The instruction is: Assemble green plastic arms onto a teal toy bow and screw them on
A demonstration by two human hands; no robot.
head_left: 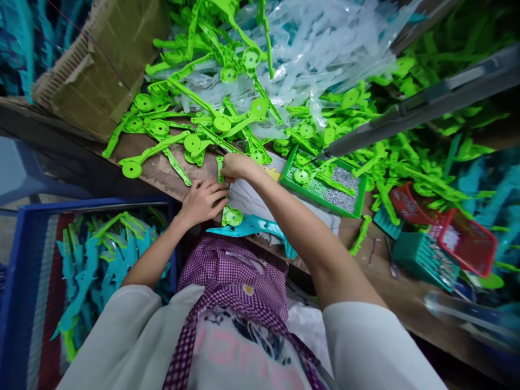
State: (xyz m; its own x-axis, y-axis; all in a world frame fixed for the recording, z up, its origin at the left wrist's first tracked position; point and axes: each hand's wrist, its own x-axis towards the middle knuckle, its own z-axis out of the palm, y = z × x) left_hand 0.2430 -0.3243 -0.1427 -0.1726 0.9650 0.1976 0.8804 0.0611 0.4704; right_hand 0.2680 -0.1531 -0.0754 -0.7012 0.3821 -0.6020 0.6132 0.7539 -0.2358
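My left hand [205, 201] lies at the bench edge, fingers spread and tips over the middle of a green plastic arm [233, 217] with a round disc at its near end. My right hand [238, 166] is closed in a pinch at that arm's far end; whatever its fingertips hold is hidden. A blue, pointed plastic piece [244, 226] lies under the green arm's disc end and reaches right beneath my right forearm. Under my hands is a whitish printed sheet [260, 196].
Loose green arms [193, 143] and bagged translucent parts [309, 59] pile up behind. A green basket [359, 203] of small metal pieces stands right, beneath a slanting dark tool [390, 116]. Further right are red [489, 257] and teal [410, 254] baskets. A blue crate [24, 254] holds parts at left.
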